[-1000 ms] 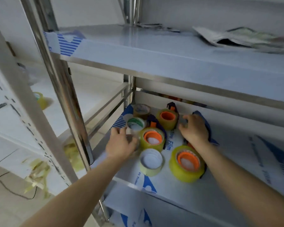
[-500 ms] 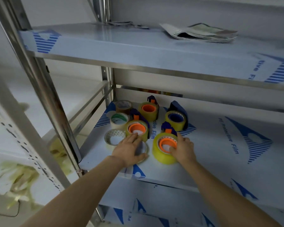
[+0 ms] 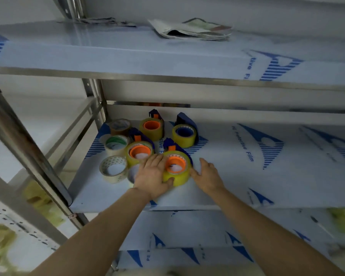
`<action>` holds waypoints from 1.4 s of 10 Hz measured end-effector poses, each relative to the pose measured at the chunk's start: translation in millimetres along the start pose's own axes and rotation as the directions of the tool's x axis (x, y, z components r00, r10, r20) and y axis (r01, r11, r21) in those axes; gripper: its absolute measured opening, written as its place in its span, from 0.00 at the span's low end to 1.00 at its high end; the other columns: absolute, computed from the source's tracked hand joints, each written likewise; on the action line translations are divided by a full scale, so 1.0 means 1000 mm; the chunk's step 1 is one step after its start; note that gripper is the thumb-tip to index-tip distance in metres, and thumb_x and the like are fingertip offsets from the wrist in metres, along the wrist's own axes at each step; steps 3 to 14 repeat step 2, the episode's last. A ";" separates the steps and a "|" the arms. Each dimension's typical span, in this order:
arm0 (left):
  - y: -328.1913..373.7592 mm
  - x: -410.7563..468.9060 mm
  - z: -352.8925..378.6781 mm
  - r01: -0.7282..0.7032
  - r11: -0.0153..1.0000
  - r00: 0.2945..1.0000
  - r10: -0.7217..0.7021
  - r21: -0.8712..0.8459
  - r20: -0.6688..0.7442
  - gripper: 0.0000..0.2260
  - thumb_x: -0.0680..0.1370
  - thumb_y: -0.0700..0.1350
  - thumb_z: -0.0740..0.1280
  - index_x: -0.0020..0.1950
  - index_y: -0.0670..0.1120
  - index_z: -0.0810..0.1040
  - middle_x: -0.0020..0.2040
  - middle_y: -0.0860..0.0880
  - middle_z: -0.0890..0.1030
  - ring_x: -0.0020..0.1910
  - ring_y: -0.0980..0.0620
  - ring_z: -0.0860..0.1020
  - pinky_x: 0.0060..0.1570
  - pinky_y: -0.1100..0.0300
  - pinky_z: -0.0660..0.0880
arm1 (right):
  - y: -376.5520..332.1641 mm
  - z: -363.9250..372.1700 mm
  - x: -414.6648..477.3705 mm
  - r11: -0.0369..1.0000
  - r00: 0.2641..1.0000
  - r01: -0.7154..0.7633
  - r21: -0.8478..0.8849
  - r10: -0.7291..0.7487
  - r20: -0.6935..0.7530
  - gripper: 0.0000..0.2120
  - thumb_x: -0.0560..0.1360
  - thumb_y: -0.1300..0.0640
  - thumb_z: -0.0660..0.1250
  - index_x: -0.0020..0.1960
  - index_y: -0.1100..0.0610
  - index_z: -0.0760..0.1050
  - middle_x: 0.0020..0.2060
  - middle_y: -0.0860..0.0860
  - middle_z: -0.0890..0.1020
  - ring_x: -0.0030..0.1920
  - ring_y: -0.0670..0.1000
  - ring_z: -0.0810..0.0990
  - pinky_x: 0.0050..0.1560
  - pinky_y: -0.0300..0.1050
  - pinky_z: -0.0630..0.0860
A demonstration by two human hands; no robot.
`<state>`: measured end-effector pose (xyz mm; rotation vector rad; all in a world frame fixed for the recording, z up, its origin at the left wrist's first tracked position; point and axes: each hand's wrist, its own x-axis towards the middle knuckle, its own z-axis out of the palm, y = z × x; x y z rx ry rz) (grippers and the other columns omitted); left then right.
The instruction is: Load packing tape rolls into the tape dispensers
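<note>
Lettering [image 3: 243, 143] ("PE Protective Film") near tape rolls [image 3: 184, 140]

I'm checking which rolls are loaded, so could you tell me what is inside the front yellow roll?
An orange hub fills the front yellow roll; a blue dispenser shows behind. The left hand covers its left edge.

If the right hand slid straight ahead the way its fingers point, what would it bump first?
Probably the yellow roll with the blue core; the right hand might just slip past it.
</note>
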<state>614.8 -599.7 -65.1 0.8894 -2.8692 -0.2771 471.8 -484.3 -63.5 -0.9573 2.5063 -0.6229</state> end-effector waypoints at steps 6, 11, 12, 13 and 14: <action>0.042 -0.001 0.011 -0.076 0.996 0.997 0.076 0.040 0.004 0.36 0.72 0.63 0.50 0.76 0.48 0.54 0.77 0.49 0.56 0.77 0.50 0.50 0.74 0.53 0.41 | 0.022 -0.016 -0.016 0.998 0.999 -0.033 0.049 0.035 -0.038 0.29 0.79 0.47 0.59 0.74 0.58 0.57 0.70 0.60 0.64 0.69 0.58 0.67 0.67 0.50 0.65; 0.042 -0.001 0.011 -0.076 0.996 0.997 0.076 0.040 0.004 0.36 0.72 0.63 0.50 0.76 0.48 0.54 0.77 0.49 0.56 0.77 0.50 0.50 0.74 0.53 0.41 | 0.022 -0.016 -0.016 0.998 0.999 -0.033 0.049 0.035 -0.038 0.29 0.79 0.47 0.59 0.74 0.58 0.57 0.70 0.60 0.64 0.69 0.58 0.67 0.67 0.50 0.65; 0.042 -0.001 0.011 -0.076 0.996 0.997 0.076 0.040 0.004 0.36 0.72 0.63 0.50 0.76 0.48 0.54 0.77 0.49 0.56 0.77 0.50 0.50 0.74 0.53 0.41 | 0.022 -0.016 -0.016 0.998 0.999 -0.033 0.049 0.035 -0.038 0.29 0.79 0.47 0.59 0.74 0.58 0.57 0.70 0.60 0.64 0.69 0.58 0.67 0.67 0.50 0.65; 0.042 -0.001 0.011 -0.076 0.996 0.997 0.076 0.040 0.004 0.36 0.72 0.63 0.50 0.76 0.48 0.54 0.77 0.49 0.56 0.77 0.50 0.50 0.74 0.53 0.41 | 0.022 -0.016 -0.016 0.998 0.999 -0.033 0.049 0.035 -0.038 0.29 0.79 0.47 0.59 0.74 0.58 0.57 0.70 0.60 0.64 0.69 0.58 0.67 0.67 0.50 0.65; 0.042 -0.001 0.011 -0.076 0.996 0.997 0.076 0.040 0.004 0.36 0.72 0.63 0.50 0.76 0.48 0.54 0.77 0.49 0.56 0.77 0.50 0.50 0.74 0.53 0.41 | 0.022 -0.016 -0.016 0.998 0.999 -0.033 0.049 0.035 -0.038 0.29 0.79 0.47 0.59 0.74 0.58 0.57 0.70 0.60 0.64 0.69 0.58 0.67 0.67 0.50 0.65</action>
